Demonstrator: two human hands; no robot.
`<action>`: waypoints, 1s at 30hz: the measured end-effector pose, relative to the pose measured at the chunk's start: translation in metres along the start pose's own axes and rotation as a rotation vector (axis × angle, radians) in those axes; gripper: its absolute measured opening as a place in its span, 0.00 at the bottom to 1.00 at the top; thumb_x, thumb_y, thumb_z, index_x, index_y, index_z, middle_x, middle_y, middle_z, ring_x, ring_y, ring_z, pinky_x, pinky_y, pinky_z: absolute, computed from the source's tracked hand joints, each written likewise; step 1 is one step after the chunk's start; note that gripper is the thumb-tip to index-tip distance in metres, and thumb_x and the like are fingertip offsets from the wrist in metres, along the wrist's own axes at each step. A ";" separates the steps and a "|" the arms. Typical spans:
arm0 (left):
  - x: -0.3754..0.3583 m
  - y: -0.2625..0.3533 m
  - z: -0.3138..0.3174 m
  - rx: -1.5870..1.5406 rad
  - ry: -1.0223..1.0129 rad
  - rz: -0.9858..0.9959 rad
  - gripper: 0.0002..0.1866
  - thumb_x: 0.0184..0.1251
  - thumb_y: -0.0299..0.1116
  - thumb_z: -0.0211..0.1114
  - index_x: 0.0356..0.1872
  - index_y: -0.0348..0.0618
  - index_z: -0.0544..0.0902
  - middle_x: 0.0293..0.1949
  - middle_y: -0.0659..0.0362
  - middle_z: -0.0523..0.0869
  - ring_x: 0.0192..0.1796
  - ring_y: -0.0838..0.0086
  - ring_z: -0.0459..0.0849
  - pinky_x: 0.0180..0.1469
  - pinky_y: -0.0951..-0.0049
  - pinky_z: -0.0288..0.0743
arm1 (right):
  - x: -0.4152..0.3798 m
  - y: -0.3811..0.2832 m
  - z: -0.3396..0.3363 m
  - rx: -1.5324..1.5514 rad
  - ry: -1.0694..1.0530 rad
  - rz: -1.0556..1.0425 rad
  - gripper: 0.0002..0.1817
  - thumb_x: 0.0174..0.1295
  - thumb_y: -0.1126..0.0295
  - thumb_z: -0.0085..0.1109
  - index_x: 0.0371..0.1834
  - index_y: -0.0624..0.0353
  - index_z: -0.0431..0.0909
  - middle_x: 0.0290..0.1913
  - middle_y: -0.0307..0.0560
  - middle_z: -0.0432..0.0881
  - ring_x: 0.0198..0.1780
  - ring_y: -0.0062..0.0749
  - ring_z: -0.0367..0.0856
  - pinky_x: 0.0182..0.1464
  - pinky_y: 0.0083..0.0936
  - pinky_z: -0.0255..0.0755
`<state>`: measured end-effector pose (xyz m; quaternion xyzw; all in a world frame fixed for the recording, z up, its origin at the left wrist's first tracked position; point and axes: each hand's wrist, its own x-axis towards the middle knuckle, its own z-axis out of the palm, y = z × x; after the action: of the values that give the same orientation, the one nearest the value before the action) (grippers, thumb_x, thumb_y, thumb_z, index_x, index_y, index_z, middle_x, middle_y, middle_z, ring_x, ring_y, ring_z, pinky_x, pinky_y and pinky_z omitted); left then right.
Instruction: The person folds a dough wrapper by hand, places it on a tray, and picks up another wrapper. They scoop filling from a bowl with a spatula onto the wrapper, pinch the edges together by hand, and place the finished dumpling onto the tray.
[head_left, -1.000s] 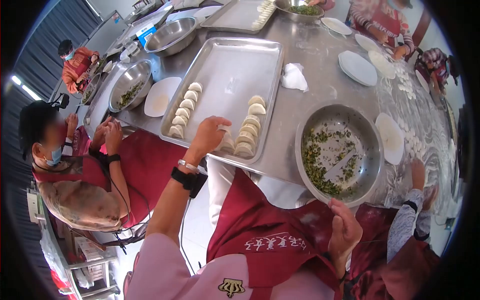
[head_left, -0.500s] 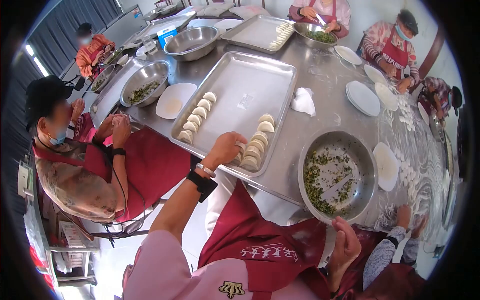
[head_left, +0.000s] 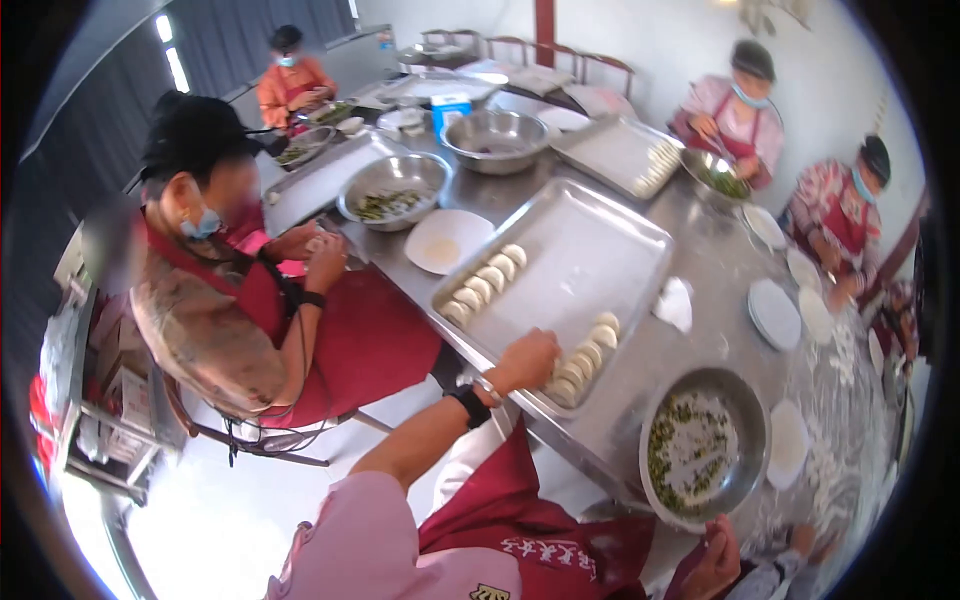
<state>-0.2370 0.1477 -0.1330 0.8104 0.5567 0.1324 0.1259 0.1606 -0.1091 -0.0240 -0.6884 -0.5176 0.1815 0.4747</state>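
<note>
Seeing dumplings [head_left: 582, 362] lying in tray [head_left: 590, 270], just right of fingertips of left hand [head_left: 527, 362]; can't tell if grasping one. Curling right hand [head_left: 713, 560], can't tell if holding anything; seeing bowl [head_left: 748, 450] just beyond fingers.

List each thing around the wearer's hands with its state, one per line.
Tray: partly filled
Dumplings: folded shut, in rows
Near bowl: uncovered
Filling: chopped, spread inside near bowl
White wad: crumpled
Left hand: curled beside dumplings; grip hidden
Right hand: beside near bowl; grip unclear
</note>
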 end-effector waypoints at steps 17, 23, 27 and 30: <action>-0.086 0.175 0.051 -0.500 0.384 0.026 0.28 0.66 0.23 0.57 0.69 0.33 0.68 0.61 0.43 0.77 0.62 0.50 0.77 0.61 0.58 0.76 | 0.017 -0.023 -0.009 -0.533 0.083 0.142 0.26 0.72 0.59 0.52 0.64 0.68 0.75 0.61 0.66 0.80 0.63 0.60 0.76 0.65 0.44 0.66; -0.074 0.167 0.073 -0.414 0.367 0.026 0.32 0.60 0.20 0.57 0.69 0.32 0.66 0.56 0.44 0.77 0.60 0.49 0.78 0.58 0.56 0.77 | 0.025 0.037 -0.003 -0.435 0.112 0.301 0.25 0.69 0.62 0.55 0.64 0.69 0.76 0.58 0.63 0.81 0.58 0.53 0.79 0.61 0.39 0.70; -0.056 0.160 0.075 -0.375 0.404 0.079 0.27 0.59 0.21 0.58 0.64 0.32 0.69 0.52 0.46 0.79 0.55 0.50 0.81 0.53 0.55 0.80 | 0.025 0.065 0.003 -0.505 0.144 0.189 0.25 0.66 0.60 0.60 0.62 0.65 0.80 0.56 0.62 0.85 0.56 0.53 0.82 0.60 0.40 0.72; -0.037 0.155 0.079 -0.272 0.228 0.046 0.30 0.56 0.19 0.59 0.64 0.34 0.70 0.51 0.50 0.80 0.54 0.54 0.84 0.48 0.60 0.84 | 0.033 0.086 0.005 -0.448 0.084 0.210 0.26 0.65 0.62 0.61 0.63 0.66 0.79 0.52 0.61 0.86 0.50 0.49 0.85 0.54 0.40 0.76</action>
<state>-0.0871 0.0549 -0.1548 0.7782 0.5255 0.3005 0.1671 0.2166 -0.0790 -0.0910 -0.8335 -0.4502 0.0815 0.3098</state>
